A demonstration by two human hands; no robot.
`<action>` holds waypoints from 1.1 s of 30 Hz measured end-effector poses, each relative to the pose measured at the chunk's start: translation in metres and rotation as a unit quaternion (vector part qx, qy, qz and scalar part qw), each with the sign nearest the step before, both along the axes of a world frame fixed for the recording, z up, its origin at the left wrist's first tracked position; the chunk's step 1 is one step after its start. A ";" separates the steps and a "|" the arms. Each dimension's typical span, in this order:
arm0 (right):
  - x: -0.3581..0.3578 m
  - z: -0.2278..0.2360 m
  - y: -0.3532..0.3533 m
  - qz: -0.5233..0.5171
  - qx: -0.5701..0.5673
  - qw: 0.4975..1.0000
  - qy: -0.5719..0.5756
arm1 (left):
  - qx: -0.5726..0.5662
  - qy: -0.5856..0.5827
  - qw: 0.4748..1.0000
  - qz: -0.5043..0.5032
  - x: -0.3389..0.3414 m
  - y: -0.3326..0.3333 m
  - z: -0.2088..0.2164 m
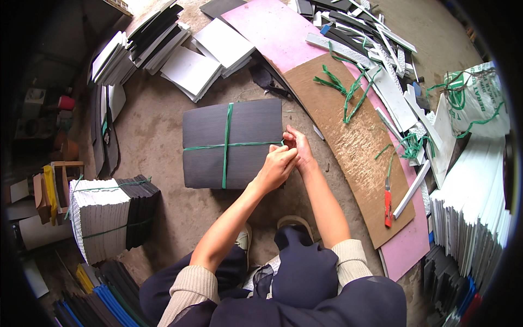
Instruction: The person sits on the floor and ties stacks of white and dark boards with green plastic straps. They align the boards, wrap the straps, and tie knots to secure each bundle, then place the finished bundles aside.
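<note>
- Head view, left hand (277,165): fingers curled narrow at the right edge of the black ribbed-sheet bundle (204,124); grip cannot be told.
- Right hand (302,149): loosely curled beside it, contents hidden.
- Bundle: on concrete floor (155,133), cross-tied with green twine (225,133).

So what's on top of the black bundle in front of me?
Green twine crosses the ridged top of the black bundle, one band each way. Your left hand covers part near its right edge; what's beneath there can't be seen.
</note>
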State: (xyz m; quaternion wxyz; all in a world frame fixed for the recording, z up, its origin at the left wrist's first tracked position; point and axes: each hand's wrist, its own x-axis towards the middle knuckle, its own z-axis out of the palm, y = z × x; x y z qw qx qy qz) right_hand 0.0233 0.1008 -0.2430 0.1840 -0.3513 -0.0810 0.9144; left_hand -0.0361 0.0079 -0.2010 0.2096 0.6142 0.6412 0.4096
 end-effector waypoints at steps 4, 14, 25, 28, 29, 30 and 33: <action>-0.001 -0.012 0.002 -0.031 -0.026 0.999 0.022 | 0.015 0.048 0.999 0.017 0.001 0.000 0.003; -0.022 -0.008 -0.015 -0.207 -0.056 0.971 -0.106 | -0.011 -0.095 0.991 0.091 -0.007 -0.018 -0.006; -0.011 -0.006 -0.015 -0.120 0.094 0.984 -0.090 | -0.027 0.126 0.968 0.217 -0.014 -0.005 0.017; -0.009 -0.005 -0.016 -0.124 0.081 0.988 -0.046 | -0.057 0.274 0.940 0.196 -0.020 -0.001 0.020; -0.009 -0.005 -0.017 -0.123 0.076 0.989 -0.039 | -0.069 0.335 0.922 0.184 -0.020 0.000 0.022; -0.010 -0.005 -0.017 -0.122 0.070 0.990 -0.031 | -0.115 0.387 0.898 0.176 -0.022 0.001 0.023; -0.007 -0.006 -0.015 -0.118 0.065 0.991 -0.016 | -0.061 0.451 0.876 0.161 -0.023 0.011 0.044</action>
